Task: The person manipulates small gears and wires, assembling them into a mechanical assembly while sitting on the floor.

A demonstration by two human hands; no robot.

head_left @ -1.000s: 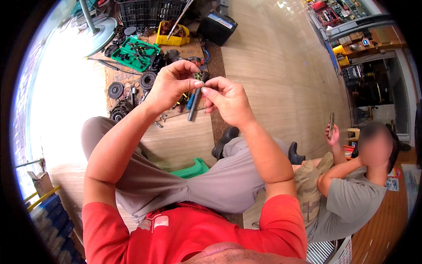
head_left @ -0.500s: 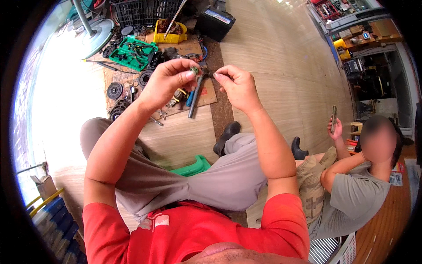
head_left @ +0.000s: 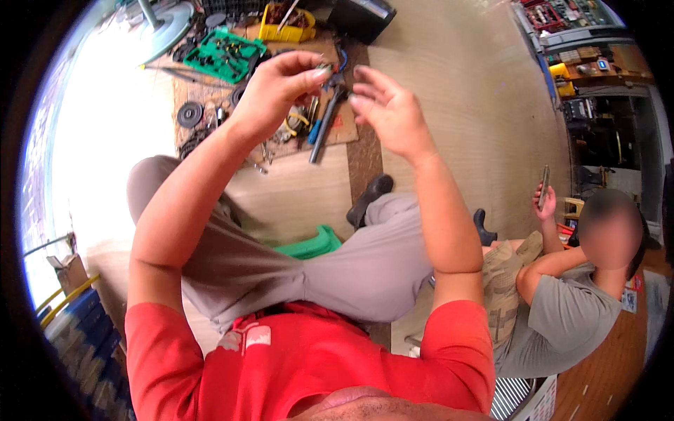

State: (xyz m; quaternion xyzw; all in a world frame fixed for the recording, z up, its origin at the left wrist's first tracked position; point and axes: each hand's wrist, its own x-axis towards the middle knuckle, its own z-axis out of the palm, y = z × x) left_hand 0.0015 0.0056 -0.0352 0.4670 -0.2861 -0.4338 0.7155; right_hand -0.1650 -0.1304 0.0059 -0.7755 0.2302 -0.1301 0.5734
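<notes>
My left hand (head_left: 281, 95) is raised over the parts on the floor, thumb and fingertips pinching a small greenish piece (head_left: 326, 67), too small to tell its kind. A short gap away, my right hand (head_left: 392, 119) is held up with its fingers apart and slightly blurred; nothing shows in it. Beneath and between the hands lies a long grey-handled tool with a dark head (head_left: 327, 126), like a hammer. Beside it is a blue-handled tool (head_left: 314, 132). Both rest on a cardboard sheet (head_left: 281, 147) among loose metal parts, some hidden behind my left hand.
Farther off are a green tool case (head_left: 223, 57), a yellow bin (head_left: 300, 32), a black battery (head_left: 364, 19) and a round stand base (head_left: 168, 31). A dark disc (head_left: 189, 114) lies left. I sit over a green stool (head_left: 316, 243). At right a seated person (head_left: 569, 316) holds a phone (head_left: 544, 184).
Both hands have shifted up and slightly right in view. My right hand's fingers have opened from a pinch; my left hand still pinches the small greenish piece. The whole view has shifted a little.
</notes>
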